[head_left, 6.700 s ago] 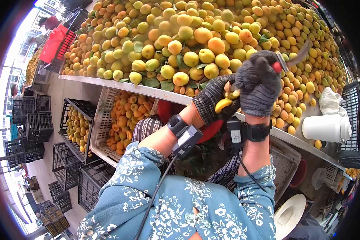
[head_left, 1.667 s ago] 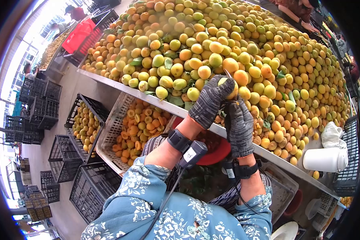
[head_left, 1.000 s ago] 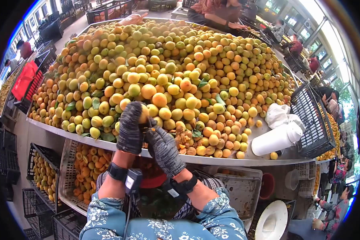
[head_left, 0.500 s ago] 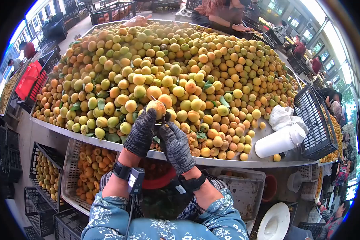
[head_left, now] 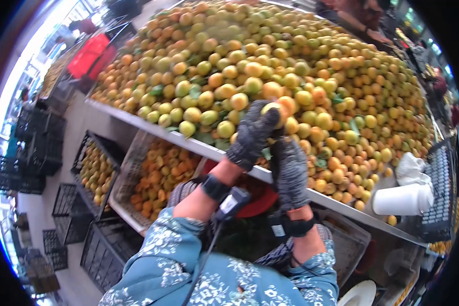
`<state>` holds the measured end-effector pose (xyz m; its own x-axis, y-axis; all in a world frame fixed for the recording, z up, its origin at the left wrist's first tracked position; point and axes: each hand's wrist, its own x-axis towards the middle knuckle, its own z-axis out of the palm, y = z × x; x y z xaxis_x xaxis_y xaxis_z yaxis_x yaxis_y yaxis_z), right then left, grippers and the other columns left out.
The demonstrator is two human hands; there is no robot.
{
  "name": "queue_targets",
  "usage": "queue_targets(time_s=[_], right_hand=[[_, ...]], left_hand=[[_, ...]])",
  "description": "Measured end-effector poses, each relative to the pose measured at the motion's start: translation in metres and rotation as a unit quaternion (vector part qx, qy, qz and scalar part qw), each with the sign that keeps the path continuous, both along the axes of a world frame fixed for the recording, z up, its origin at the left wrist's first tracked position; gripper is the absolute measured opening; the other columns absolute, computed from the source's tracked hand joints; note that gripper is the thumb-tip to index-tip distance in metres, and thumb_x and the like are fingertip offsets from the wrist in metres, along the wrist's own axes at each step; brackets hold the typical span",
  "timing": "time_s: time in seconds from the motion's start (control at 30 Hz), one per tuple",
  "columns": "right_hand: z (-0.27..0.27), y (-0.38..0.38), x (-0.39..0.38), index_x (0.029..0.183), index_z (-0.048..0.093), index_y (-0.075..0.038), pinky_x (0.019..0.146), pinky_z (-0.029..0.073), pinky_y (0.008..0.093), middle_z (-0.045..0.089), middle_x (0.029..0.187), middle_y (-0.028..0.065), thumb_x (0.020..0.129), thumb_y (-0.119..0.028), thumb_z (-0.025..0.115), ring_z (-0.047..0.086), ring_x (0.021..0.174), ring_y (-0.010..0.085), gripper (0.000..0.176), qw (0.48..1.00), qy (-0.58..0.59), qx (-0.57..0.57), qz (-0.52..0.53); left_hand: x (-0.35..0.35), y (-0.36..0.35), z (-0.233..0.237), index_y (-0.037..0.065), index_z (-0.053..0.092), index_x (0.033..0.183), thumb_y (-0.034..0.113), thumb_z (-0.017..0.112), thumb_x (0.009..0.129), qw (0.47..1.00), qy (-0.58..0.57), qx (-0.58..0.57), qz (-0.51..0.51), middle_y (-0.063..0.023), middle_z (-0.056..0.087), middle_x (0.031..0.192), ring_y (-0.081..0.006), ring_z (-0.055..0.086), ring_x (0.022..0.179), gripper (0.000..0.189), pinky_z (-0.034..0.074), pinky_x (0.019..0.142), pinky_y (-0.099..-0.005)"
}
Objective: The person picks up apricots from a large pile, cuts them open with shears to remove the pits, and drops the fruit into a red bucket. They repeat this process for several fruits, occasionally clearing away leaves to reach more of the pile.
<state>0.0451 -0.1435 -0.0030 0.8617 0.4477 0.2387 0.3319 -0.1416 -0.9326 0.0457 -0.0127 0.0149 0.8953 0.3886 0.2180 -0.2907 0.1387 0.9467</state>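
A large heap of yellow-orange fruit point(head_left: 311, 76) covers the metal-edged table. My left hand point(head_left: 254, 133), in a dark grey knitted glove, is closed around a yellow fruit point(head_left: 271, 108) at the heap's near side. My right hand point(head_left: 290, 171), gloved the same way, is just beside and below it, its fingers closed together near the fruit. Whatever my right fingers hold is blurred and hidden. Both wrists wear black straps.
A white crate point(head_left: 121, 189) of orange fruit and black crates stand at the lower left. A red basin point(head_left: 260, 201) sits below the table edge. On the right are a white container point(head_left: 400, 199), a white bag and a black crate point(head_left: 440, 191). A person's arm shows at the top right.
The view has turned, shifting the table and heap up and tilting them. My hands now appear further right, still together. The thin metal tool seen at the fruit before is no longer distinguishable.
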Motion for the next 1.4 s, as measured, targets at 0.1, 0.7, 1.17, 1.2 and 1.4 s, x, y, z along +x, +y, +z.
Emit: queue_targets(time_s=[0.1, 0.7, 1.17, 1.2, 1.4], right_hand=[[0.009, 0.000, 0.001, 0.105, 0.060, 0.001, 0.076, 0.049, 0.0410, 0.062, 0.094, 0.0170, 0.080, 0.001, 0.058, 0.060, 0.085, 0.0349, 0.025, 0.960, -0.276, -0.047, -0.009], [0.000, 0.000, 0.009, 0.109, 0.059, -0.004, 0.073, 0.050, 0.0268, 0.065, 0.096, 0.0060, 0.092, -0.018, 0.058, 0.062, 0.084, 0.0145, 0.023, 0.986, 0.152, 0.062, -0.008], [-0.001, -0.004, 0.002, 0.104, 0.063, -0.001, 0.079, 0.050, 0.0400, 0.064, 0.098, 0.0155, 0.074, 0.003, 0.062, 0.061, 0.094, 0.0316, 0.031, 0.948, -0.296, -0.119, -0.022], [0.000, -0.005, 0.002, 0.108, 0.060, 0.000, 0.079, 0.050, 0.0400, 0.063, 0.097, 0.0164, 0.075, 0.005, 0.060, 0.061, 0.091, 0.0336, 0.034, 0.962, -0.251, -0.110, -0.010], [-0.015, 0.000, -0.002, 0.109, 0.060, 0.001, 0.078, 0.051, 0.0388, 0.062, 0.095, 0.0165, 0.077, 0.007, 0.058, 0.062, 0.087, 0.0339, 0.033, 0.973, -0.221, -0.017, -0.057]], left_hand=[[-0.003, 0.004, 0.004, 0.005, 0.057, 0.105, 0.033, 0.049, 0.098, 0.991, -0.049, 0.121, 0.028, -0.0062, 0.060, 0.101, -0.0177, 0.061, 0.090, 0.030, 0.051, 0.079, -0.0298], [-0.011, 0.004, 0.002, 0.003, 0.050, 0.125, 0.031, 0.049, 0.099, 0.987, -0.004, -0.059, -0.152, -0.0026, 0.056, 0.117, -0.0099, 0.054, 0.105, 0.038, 0.044, 0.092, -0.0263], [-0.013, 0.002, 0.013, -0.002, 0.055, 0.116, 0.014, 0.045, 0.097, 0.995, 0.066, 0.069, -0.015, -0.0134, 0.057, 0.114, -0.0236, 0.055, 0.110, 0.026, 0.043, 0.097, -0.0343], [-0.013, 0.001, 0.012, -0.002, 0.055, 0.116, 0.014, 0.045, 0.097, 0.995, 0.066, 0.068, -0.015, -0.0134, 0.057, 0.114, -0.0236, 0.055, 0.110, 0.026, 0.043, 0.097, -0.0343], [0.003, 0.018, -0.021, 0.000, 0.056, 0.114, 0.020, 0.048, 0.098, 0.786, -0.199, 0.553, 0.189, -0.0106, 0.058, 0.109, -0.0222, 0.058, 0.103, 0.027, 0.048, 0.092, -0.0356]])
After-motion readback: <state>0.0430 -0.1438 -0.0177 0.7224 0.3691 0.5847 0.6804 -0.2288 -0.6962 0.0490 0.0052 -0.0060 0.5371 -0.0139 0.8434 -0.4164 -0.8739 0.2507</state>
